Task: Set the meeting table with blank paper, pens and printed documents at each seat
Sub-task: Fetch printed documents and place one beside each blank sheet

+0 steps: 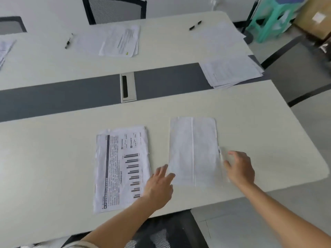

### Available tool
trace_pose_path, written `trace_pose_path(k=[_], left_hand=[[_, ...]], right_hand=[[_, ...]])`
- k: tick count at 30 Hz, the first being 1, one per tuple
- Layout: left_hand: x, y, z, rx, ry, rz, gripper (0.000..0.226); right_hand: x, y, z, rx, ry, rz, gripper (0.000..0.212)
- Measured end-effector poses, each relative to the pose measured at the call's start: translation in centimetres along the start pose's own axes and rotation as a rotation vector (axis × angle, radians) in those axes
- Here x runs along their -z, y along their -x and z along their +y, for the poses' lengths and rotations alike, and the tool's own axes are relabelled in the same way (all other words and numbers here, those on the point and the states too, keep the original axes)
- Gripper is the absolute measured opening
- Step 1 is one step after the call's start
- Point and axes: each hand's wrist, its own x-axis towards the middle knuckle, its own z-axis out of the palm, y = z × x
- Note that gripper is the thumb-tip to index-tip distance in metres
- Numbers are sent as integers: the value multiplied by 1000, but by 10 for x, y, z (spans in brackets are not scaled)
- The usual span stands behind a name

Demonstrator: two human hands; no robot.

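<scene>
A printed document [121, 167] with text and a bar chart lies on the near side of the white meeting table [53, 158]. To its right lies a creased blank sheet [193, 151]. My left hand [159, 183] rests with straight fingers at the sheet's lower left edge. A pale, blurred pen [221, 159] lies along the sheet's right edge. My right hand [240, 169] is spread beside it, thumb touching the pen. The far side holds a printed document [120, 40] with a black pen [69, 41], and another black pen [195, 25] by a blank sheet [218, 38].
A stack of papers [232, 72] sits at the table's right end on the grey middle strip, near a cable slot [128, 87]. Mesh chairs stand at the far side [114, 9] and below me [161, 231]. A green stool [274, 17] and a cardboard box [315, 17] stand at the back right.
</scene>
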Motion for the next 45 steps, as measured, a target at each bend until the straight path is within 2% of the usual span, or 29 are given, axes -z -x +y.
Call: trace_pose_path(k=[3,5,7,11,16,21,24,27,29,31,42,45], left_hand=[[-11,-22,14,-121,-195,-107,54],[-23,-29,15,-128,-268,-173,61],[-36,-28,14,-90,-296,-204,67],[-53,-14,15,-54,-306,-233,73],[-53,-9,16,-36,-258,-223,70],[-52,-10,14,-34,-233,-233,70],[-51,-8,12,-44,-221,-200,69],[-51,-6,8,-31,-212,-109,66],[-50,-4,2,-23,-218,-78,64],[-51,-1,-5,-23,-240,-99,64],[-45,16,-26,15,-279,-170,65],[-39,22,-29,21,-196,-88,63]], right_hand=[[-5,-11,24,-88,13,-186,45],[-9,-14,31,-77,22,-250,34],[-8,-19,29,-79,13,-235,23],[-2,-30,-10,32,-167,-120,22],[-30,-24,-84,275,-202,-252,26],[-71,-19,-94,256,-87,-361,27],[-68,-15,-84,334,-50,-323,39],[-55,-5,-60,554,106,-196,59],[-50,3,-44,635,292,-310,81],[-55,8,-36,656,445,-443,91],[-64,20,-68,678,468,-502,92],[-57,21,-72,656,450,-541,92]])
